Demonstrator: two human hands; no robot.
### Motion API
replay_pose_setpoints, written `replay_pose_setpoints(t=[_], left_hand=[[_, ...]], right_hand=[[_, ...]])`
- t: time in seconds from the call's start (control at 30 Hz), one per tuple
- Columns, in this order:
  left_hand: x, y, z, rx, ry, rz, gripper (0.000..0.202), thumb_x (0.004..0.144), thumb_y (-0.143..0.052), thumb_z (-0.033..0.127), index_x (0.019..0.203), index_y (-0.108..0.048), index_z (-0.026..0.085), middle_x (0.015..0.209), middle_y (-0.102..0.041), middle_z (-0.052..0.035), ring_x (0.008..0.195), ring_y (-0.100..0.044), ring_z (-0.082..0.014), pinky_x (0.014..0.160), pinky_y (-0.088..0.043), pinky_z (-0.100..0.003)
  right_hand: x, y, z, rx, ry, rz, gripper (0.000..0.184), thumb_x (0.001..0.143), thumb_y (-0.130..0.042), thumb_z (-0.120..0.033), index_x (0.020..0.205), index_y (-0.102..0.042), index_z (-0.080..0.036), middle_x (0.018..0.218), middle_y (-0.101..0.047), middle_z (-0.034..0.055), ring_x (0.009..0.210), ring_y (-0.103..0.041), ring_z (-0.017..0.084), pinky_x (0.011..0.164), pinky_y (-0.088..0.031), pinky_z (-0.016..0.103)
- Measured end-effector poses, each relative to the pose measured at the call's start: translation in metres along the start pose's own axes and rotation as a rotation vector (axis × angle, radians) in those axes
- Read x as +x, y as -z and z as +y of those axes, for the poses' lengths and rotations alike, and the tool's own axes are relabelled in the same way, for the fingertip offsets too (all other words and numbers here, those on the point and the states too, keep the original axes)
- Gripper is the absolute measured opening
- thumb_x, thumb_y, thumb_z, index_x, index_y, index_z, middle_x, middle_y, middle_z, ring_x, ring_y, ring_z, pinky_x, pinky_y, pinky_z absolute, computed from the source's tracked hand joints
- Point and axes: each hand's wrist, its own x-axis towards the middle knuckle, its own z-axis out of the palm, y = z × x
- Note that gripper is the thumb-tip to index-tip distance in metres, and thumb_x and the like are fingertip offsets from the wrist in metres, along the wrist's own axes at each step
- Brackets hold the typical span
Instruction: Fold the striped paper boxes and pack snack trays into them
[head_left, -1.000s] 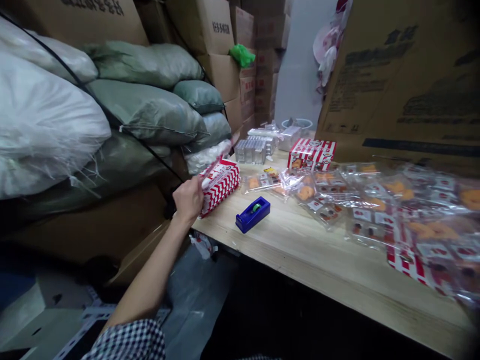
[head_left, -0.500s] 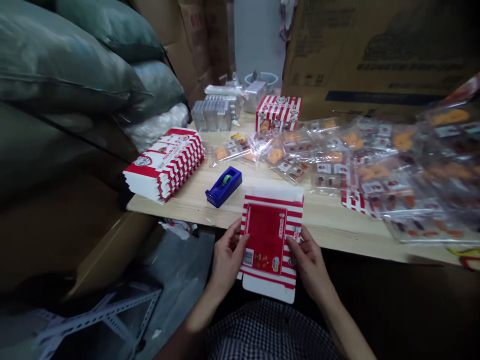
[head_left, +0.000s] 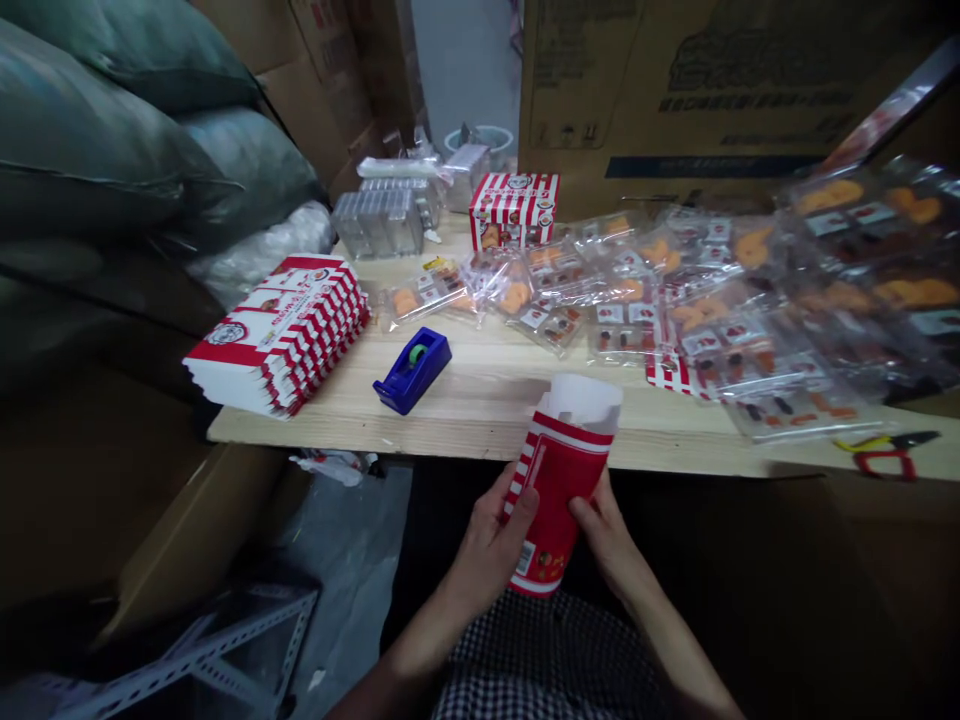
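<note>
Between my hands, in front of the table's edge, is a red-and-white striped cardboard box, its walls bowed outward and its top end gaping with a white flap up. My left hand grips its left side, thumb on the red front panel. On the right side, my right hand holds it the same way, thumb on the front and fingers partly hidden behind. A blue tape dispenser with green tape sits on the table beyond the box, to the left.
A stack of flattened striped boxes lies at the table's left. Clear plastic packs with orange pieces spread over the right. A formed striped box and clear plastic cases stand at the back. Scissors rest near the right front edge.
The box was flat and facing me; now it is squeezed at the sides, bulging and open at the top. My hands have drawn closer together. The view has shifted to the right.
</note>
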Motion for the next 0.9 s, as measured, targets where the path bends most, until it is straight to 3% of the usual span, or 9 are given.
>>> replay_pose_setpoints(t=[0.1, 0.2, 0.27, 0.33, 0.43, 0.57, 0.67, 0.8, 0.9], left_hand=[[-0.004, -0.006, 0.000, 0.071, 0.001, -0.014, 0.058, 0.102, -0.044, 0.043, 0.157, -0.032, 0.028, 0.162, -0.037, -0.0045, 0.150, -0.034, -0.0239, 0.126, -0.025, -0.043], [-0.005, -0.007, -0.002, 0.112, 0.002, -0.032, 0.066, 0.103, -0.044, 0.040, 0.161, -0.014, 0.032, 0.169, -0.017, -0.0021, 0.156, -0.017, -0.0213, 0.129, -0.014, -0.043], [-0.002, -0.003, -0.001, 0.064, 0.008, -0.045, 0.070, 0.102, -0.046, 0.039, 0.161, -0.009, 0.033, 0.170, -0.014, -0.0024, 0.156, -0.015, -0.0218, 0.128, -0.014, -0.044], [0.004, 0.005, 0.000, -0.063, 0.031, -0.092, 0.072, 0.100, -0.051, 0.038, 0.161, -0.013, 0.035, 0.168, -0.022, -0.0045, 0.153, -0.026, -0.0241, 0.126, -0.023, -0.046], [0.012, 0.020, 0.001, -0.189, 0.084, -0.157, 0.070, 0.090, -0.069, 0.034, 0.153, -0.039, 0.032, 0.154, -0.049, -0.0080, 0.141, -0.048, -0.0277, 0.117, -0.039, -0.046], [0.014, 0.032, -0.006, -0.119, 0.134, -0.068, 0.055, 0.075, -0.084, 0.029, 0.126, -0.067, 0.021, 0.121, -0.073, -0.0095, 0.111, -0.068, -0.0271, 0.101, -0.052, -0.042], [0.013, 0.033, -0.013, -0.165, 0.193, -0.027, 0.039, 0.080, -0.079, 0.035, 0.113, -0.071, 0.016, 0.106, -0.077, -0.0091, 0.091, -0.073, -0.0241, 0.082, -0.058, -0.035], [0.013, 0.032, -0.019, -0.218, 0.207, -0.050, 0.039, 0.088, -0.070, 0.039, 0.119, -0.069, 0.015, 0.111, -0.077, -0.0099, 0.089, -0.074, -0.0230, 0.081, -0.057, -0.032], [0.015, 0.032, -0.020, -0.290, 0.190, -0.050, 0.045, 0.089, -0.069, 0.041, 0.128, -0.064, 0.018, 0.117, -0.075, -0.0105, 0.093, -0.074, -0.0234, 0.084, -0.057, -0.034]], right_hand=[[-0.001, 0.004, -0.013, 0.064, -0.056, -0.051, 0.086, 0.070, -0.086, -0.046, 0.144, -0.047, -0.029, 0.135, -0.066, 0.0082, 0.125, -0.061, 0.030, 0.108, -0.047, 0.047], [-0.003, 0.003, -0.021, 0.065, -0.154, -0.102, 0.063, 0.070, -0.087, -0.040, 0.127, -0.063, -0.025, 0.123, -0.073, 0.0082, 0.113, -0.068, 0.031, 0.100, -0.054, 0.047], [-0.004, 0.005, -0.020, 0.048, -0.189, -0.102, 0.050, 0.074, -0.085, -0.037, 0.118, -0.067, -0.024, 0.118, -0.075, 0.0077, 0.107, -0.071, 0.029, 0.097, -0.056, 0.045], [-0.002, 0.008, -0.017, 0.033, -0.203, -0.098, 0.043, 0.076, -0.084, -0.036, 0.114, -0.069, -0.023, 0.112, -0.077, 0.0072, 0.100, -0.073, 0.028, 0.092, -0.058, 0.044], [0.001, 0.015, -0.012, 0.003, -0.226, -0.103, 0.041, 0.074, -0.086, -0.035, 0.110, -0.071, -0.022, 0.105, -0.079, 0.0069, 0.091, -0.075, 0.027, 0.086, -0.060, 0.043], [0.002, 0.015, -0.007, 0.001, -0.262, -0.121, 0.040, 0.075, -0.085, -0.037, 0.109, -0.072, -0.022, 0.106, -0.079, 0.0076, 0.093, -0.075, 0.028, 0.088, -0.060, 0.045], [-0.001, 0.006, -0.001, -0.026, -0.248, -0.055, 0.041, 0.072, -0.086, -0.039, 0.107, -0.072, -0.021, 0.105, -0.079, 0.0085, 0.094, -0.075, 0.030, 0.090, -0.059, 0.048], [-0.005, -0.003, 0.000, -0.013, -0.200, 0.093, 0.054, 0.067, -0.090, -0.037, 0.114, -0.067, -0.023, 0.109, -0.077, 0.0082, 0.097, -0.074, 0.030, 0.090, -0.060, 0.048], [-0.006, -0.002, -0.009, 0.074, -0.137, 0.091, 0.067, 0.074, -0.085, -0.037, 0.134, -0.057, -0.030, 0.126, -0.071, 0.0072, 0.114, -0.069, 0.029, 0.100, -0.056, 0.049]])
